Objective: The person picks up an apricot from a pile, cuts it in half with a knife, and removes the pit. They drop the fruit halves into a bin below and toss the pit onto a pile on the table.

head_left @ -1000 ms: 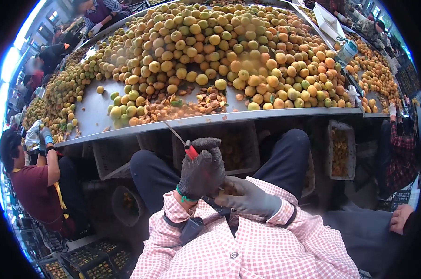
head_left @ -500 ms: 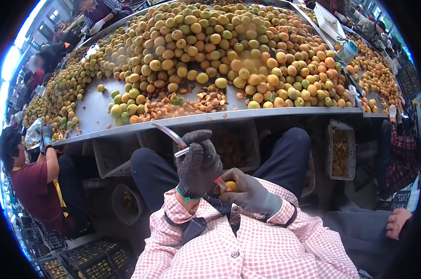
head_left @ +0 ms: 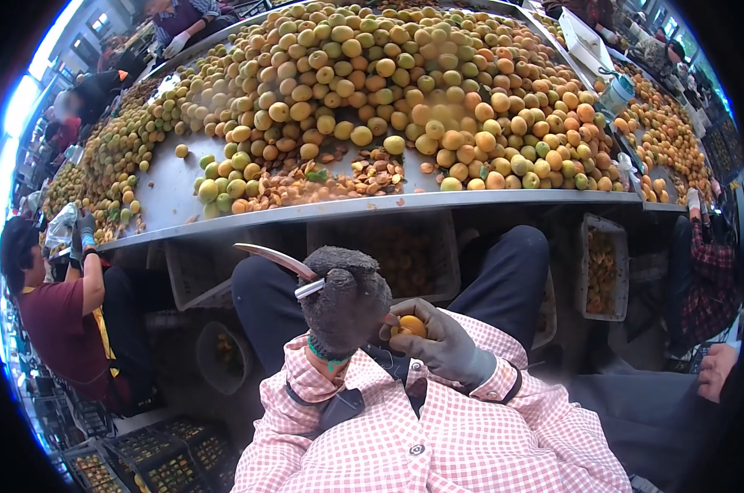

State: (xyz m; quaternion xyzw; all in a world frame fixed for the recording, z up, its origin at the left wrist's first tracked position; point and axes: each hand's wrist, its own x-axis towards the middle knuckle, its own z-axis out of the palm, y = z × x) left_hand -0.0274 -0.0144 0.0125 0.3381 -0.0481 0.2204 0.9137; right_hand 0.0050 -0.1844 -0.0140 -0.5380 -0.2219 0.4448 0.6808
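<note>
The grey-gloved right hand is pinching a yellow-orange apricot between thumb and fingers; just left of it, the dark-gloved left hand is curling its fingers around a curved knife, whose blade is pointing left. Beyond both hands, cut apricot pieces are lying along a metal table's near edge, and heaped apricots are rising on the far side

Windows can be seen upper left, left edge's kinda blown out by light, floor's pretty shadowed lower left.
</note>
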